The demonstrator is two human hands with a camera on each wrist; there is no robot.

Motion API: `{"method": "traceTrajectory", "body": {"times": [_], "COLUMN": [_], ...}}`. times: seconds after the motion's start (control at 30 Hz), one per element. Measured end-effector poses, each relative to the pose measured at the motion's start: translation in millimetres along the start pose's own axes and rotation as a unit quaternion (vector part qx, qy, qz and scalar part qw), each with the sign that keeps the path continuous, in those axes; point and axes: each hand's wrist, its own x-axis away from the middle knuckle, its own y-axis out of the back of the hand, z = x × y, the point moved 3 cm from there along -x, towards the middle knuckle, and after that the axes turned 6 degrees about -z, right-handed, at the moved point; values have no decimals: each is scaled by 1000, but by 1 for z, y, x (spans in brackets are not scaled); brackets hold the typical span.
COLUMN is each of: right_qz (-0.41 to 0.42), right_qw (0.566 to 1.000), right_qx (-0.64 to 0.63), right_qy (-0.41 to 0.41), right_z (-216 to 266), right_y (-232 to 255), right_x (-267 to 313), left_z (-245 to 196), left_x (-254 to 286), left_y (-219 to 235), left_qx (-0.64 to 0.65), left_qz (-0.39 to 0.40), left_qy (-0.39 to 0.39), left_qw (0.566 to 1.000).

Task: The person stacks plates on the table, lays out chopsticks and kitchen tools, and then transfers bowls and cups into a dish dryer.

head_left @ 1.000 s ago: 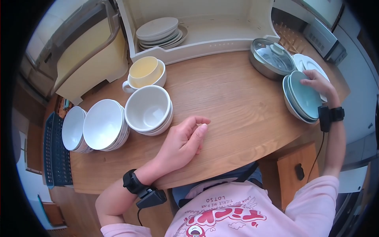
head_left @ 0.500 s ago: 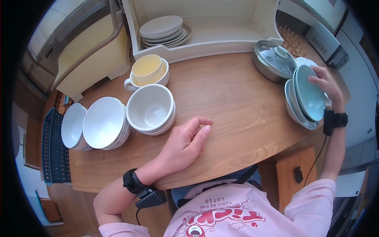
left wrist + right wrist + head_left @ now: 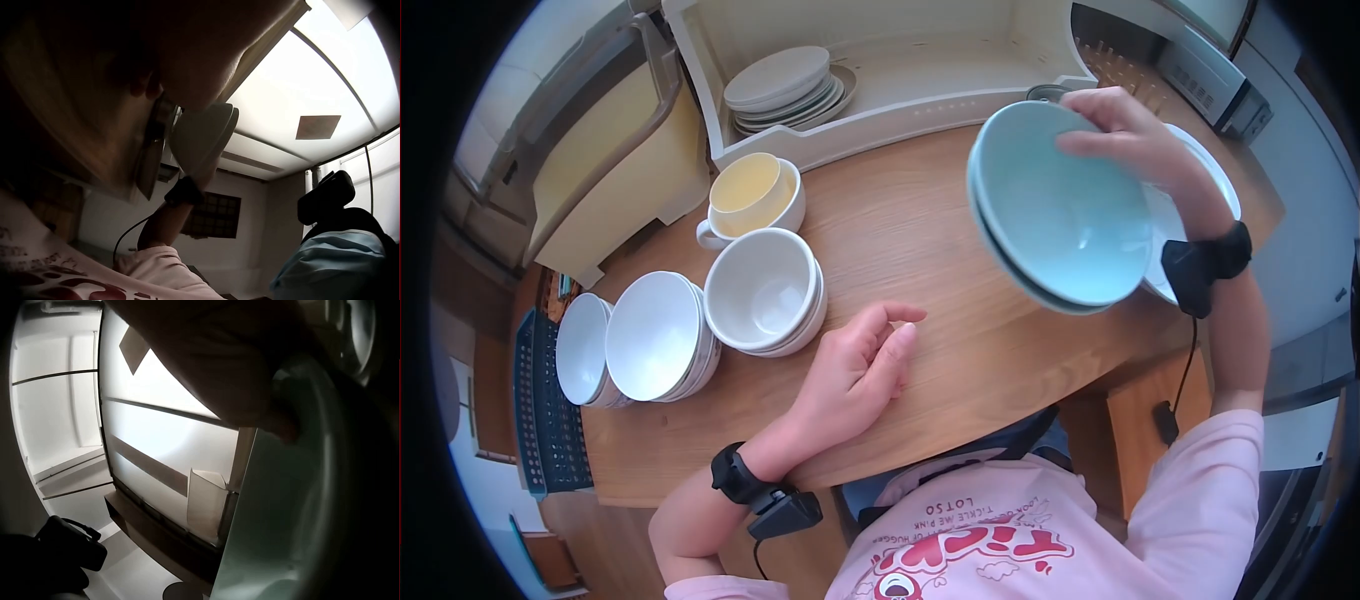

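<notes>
In the head view, my right hand point(image 3: 1135, 145) grips the rim of nested light-teal bowls point(image 3: 1065, 225), thumb inside and fingers behind. The bowls are tilted with their hollow side toward me, above the right part of the table. Close up in the right wrist view, the top teal bowl point(image 3: 269, 506) shows beside the dark hand. My left hand point(image 3: 855, 375) rests on the table near the front edge, fingers loosely curled around nothing. Nearest to it stands a stack of deep white bowls point(image 3: 762, 290). White dishes point(image 3: 1165, 235) lie partly hidden under my right wrist.
Tilted white bowl stacks point(image 3: 655, 335) line the left side, beside a dark blue basket point(image 3: 550, 410). A yellow cup point(image 3: 745, 190) sits in a white mug point(image 3: 793, 205). Behind, a cream rack point(image 3: 880, 130) holds stacked plates point(image 3: 780, 80). The teal bowls mostly cover a lidded pot point(image 3: 1048, 92).
My right hand has lifted the teal bowls from the stack at the right and carried them left and nearer the camera. The left hand stays in place.
</notes>
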Motion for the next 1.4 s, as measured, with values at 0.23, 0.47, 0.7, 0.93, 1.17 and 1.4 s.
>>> {"method": "traceTrajectory", "body": {"times": [0.23,0.47,0.7,0.93,1.17,1.4], "right_qz": [45,86,104,102,88,-128], "right_qw": [997,995,993,992,994,956], "right_qx": [-52,-22,-18,25,29,255], "right_qy": [-25,-52,-60,-63,-58,-75], "right_z": [-5,-13,-14,-11,-9,-37], "right_y": [-48,-68,-79,-85,-75,33], "right_x": [-25,-34,-33,-31,-18,35], "left_z": [-4,-1,2,2,0,1], "left_x": [2,1,1,0,0,0], "left_y": [1,4,3,4,6,6], "left_qx": [8,39,31,17,31,37], "left_qz": [-3,-16,-27,-19,-19,-19], "left_qy": [-7,9,7,7,15,20], "left_qw": [1000,999,999,1000,999,999]}}
